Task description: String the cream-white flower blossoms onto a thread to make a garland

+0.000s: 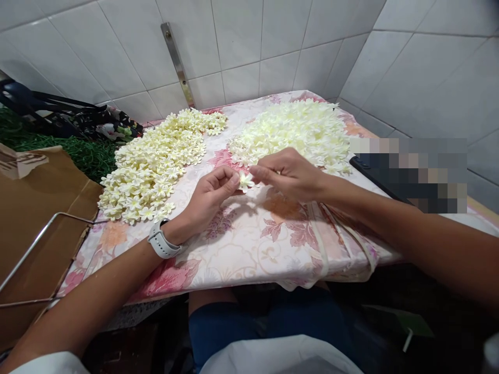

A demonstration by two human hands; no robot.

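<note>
Over the middle of the cloth-covered table, my left hand [216, 195] pinches a small white flower [245, 181] between thumb and finger. A watch with a pale band is on that wrist. My right hand [290, 174] is just right of the flower, its fingers curled and pressed together; what they hold, if anything, is hidden. A heap of small cream flowers [156, 161] lies left of my hands. Beyond my right hand spreads a larger heap of paler, pointed white flowers [296, 130].
The floral tablecloth [234, 254] covers the table. A dark phone [384, 179], partly blurred out, lies at the right. Cardboard [42, 223], a metal wire frame [29, 259] and green stringy material [86, 156] are at the left. Tiled walls stand behind.
</note>
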